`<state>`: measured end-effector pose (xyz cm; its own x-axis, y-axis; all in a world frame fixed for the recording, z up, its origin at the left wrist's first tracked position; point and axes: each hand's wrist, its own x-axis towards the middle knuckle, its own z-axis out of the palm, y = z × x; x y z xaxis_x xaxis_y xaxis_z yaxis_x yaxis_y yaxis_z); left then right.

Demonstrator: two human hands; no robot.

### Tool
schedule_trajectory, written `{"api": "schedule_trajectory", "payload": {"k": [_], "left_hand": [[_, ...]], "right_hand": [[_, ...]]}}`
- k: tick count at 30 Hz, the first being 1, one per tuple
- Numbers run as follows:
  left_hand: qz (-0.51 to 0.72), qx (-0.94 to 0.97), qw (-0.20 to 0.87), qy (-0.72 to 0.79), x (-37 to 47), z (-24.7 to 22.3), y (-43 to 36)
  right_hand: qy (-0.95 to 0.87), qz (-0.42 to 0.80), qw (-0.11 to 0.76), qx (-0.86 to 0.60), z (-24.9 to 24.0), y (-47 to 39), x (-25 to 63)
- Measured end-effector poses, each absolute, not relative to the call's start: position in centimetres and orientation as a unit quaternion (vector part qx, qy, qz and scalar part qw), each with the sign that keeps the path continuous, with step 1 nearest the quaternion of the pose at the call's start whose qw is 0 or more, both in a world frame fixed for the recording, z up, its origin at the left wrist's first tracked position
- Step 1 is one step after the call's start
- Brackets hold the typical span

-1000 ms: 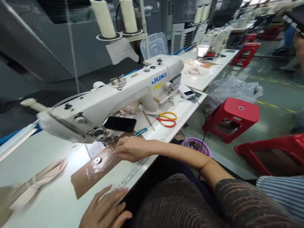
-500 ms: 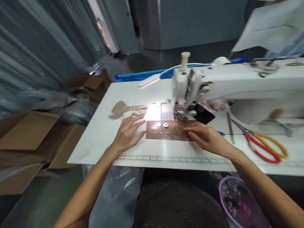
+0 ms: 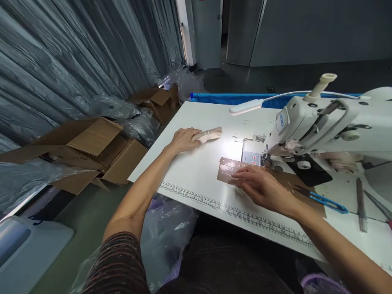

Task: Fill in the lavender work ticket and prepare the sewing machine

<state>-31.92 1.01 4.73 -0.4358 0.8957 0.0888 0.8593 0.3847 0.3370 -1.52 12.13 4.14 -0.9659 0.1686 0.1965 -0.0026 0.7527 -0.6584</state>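
Left hand (image 3: 183, 140): grasps tied cloth bundle (image 3: 212, 134) | right hand (image 3: 260, 187): rests on brown strip (image 3: 226, 170); cannot tell whether gripping

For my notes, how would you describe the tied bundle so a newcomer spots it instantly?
Find the white sewing machine at the right of the white table. Go left across it to the left hand, which covers one end of the bundle. It is pale cloth with a thin tie around it, unlike the flat brown sheet under the right hand.
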Motion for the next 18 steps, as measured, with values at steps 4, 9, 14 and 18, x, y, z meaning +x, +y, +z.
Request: {"api": "schedule_trajectory", "payload": {"k": [4,9,14,18], "left_hand": [[0.343,0.446,0.112,0.819,-29.9,5.4,-0.5],[0.412,0.434,0.150,0.787,-25.3,5.8,-3.4],[0.447,0.491,0.249,0.705,-22.6,6.2,-5.1],[0.505,0.492,0.187,0.684,-23.2,5.5,-4.6]], "right_hand": [[-0.858,0.482,0.108,-0.142,4.4,10.8,-4.9],[-0.693,0.677,0.106,-0.225,5.3,9.5,-9.4],[-0.524,0.835,0.071,-0.153,5.2,8.9,-11.1],[-0.502,0.846,0.004,-0.182,4.7,9.6,-10.2]]}}
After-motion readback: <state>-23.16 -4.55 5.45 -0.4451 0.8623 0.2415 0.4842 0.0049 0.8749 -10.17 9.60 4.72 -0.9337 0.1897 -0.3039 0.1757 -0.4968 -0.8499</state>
